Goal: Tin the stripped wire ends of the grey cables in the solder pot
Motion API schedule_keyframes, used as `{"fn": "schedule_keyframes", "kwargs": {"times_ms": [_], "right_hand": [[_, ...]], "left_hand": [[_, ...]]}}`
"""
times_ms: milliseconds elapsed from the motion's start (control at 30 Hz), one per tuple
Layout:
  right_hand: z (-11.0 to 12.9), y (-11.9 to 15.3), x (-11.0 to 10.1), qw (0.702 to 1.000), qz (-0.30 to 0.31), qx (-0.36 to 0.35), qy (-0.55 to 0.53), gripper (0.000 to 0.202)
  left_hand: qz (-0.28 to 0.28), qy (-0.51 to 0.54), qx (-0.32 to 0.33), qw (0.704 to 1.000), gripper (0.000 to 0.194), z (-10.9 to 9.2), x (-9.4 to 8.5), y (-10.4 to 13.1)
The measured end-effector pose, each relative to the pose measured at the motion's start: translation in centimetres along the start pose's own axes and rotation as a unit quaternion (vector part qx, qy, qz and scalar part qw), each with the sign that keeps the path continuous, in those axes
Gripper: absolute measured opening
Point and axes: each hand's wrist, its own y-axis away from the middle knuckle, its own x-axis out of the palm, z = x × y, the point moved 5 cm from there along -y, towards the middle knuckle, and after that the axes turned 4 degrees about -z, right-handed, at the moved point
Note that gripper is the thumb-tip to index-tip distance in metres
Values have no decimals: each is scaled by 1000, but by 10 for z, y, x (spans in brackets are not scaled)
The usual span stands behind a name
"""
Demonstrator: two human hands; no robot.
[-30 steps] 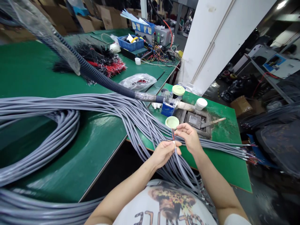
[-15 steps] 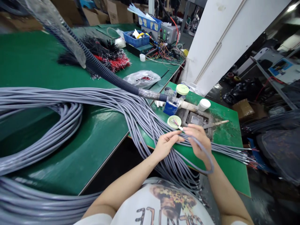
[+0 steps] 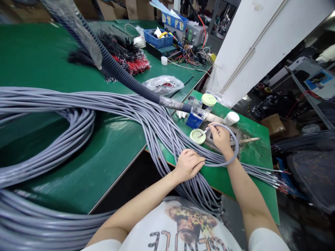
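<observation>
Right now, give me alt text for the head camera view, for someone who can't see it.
A person's right hand holds a looped grey cable, its thin, fanned wire ends at a shallow, round, pale-green dish; the left hand lies over a thick bundle of grey cables that crosses a glossy green tabletop.

Cable bundle (image 3: 157, 120): laid left and in front of the dish (image 3: 196, 140)
Box (image 3: 194, 120): set just behind the dish
Jar (image 3: 232, 118): placed behind and right of the dish
Bag (image 3: 163, 84): left behind the dish, leftward
</observation>
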Motion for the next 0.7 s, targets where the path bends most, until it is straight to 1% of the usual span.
{"fn": "schedule_keyframes", "kwargs": {"times_ms": [133,233,500,700], "right_hand": [[-3,-4,10,1000,16,8,12,28],[-4,-7,14,999,23,4,23,28],[-5,-11,24,998,39,-4,57,28],[-6,-11,24,998,41,-1,52,27]], "left_hand": [[6,28,-31,999,24,3,-1,1],[7,37,-39,999,24,5,0,1],[-2,18,-12,1000,24,4,-1,3],[9,13,-18,1000,24,5,0,3]]}}
